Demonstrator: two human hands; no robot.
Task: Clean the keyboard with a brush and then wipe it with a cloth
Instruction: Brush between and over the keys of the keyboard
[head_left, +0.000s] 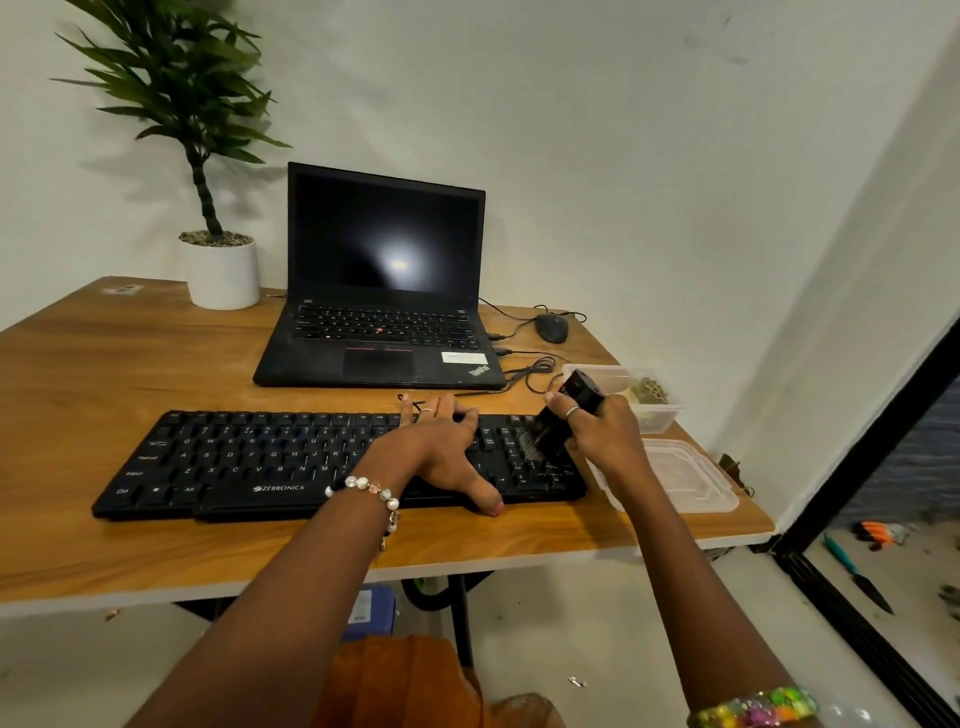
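Right hand (597, 431) grips the black brush (558, 421), bristles on the keyboard (260, 462).
Left hand (436, 447) lies flat, fingers spread, at 9 o'clock from it; keyboard reads "ZEBRONICS".

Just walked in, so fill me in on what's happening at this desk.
A person is cleaning a black keyboard on a wooden table. The right hand grips a black brush with its bristles down on the keys at the keyboard's right end. The left hand lies across the keyboard, fingers spread, holding it steady. Behind it stands an open laptop with a dark screen. No cloth is plainly in view, so the wiping has not begun.
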